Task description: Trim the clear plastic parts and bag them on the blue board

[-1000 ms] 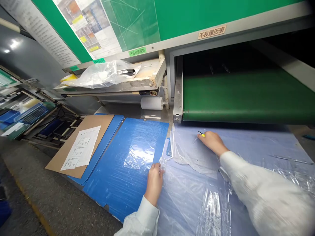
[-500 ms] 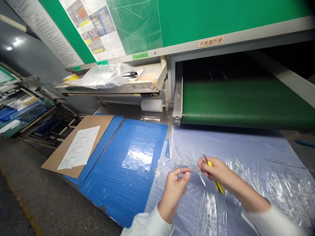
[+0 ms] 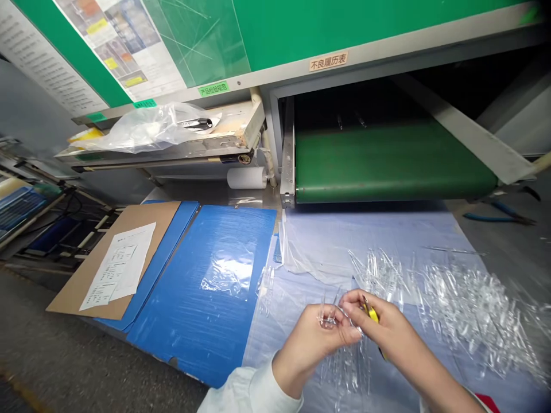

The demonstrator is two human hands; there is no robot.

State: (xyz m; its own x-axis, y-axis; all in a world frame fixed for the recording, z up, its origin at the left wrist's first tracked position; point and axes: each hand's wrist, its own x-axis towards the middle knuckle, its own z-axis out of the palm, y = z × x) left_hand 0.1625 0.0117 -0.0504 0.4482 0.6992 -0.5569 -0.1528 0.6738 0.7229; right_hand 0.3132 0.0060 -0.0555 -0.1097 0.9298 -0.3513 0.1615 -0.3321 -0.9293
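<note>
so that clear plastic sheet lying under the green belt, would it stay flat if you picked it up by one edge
Probably not. The clear plastic sheet looks thin and already lies wrinkled with a raised edge, so it would likely droop and fold. It seems very light and could slide on the film-covered table. Its glossy surface may slip between fingers.

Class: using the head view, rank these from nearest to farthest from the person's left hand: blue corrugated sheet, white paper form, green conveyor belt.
From the left hand:
1. Blue corrugated sheet, just to its left.
2. Green conveyor belt, up ahead, to the right.
3. White paper form, far left, on brown cardboard.
</note>
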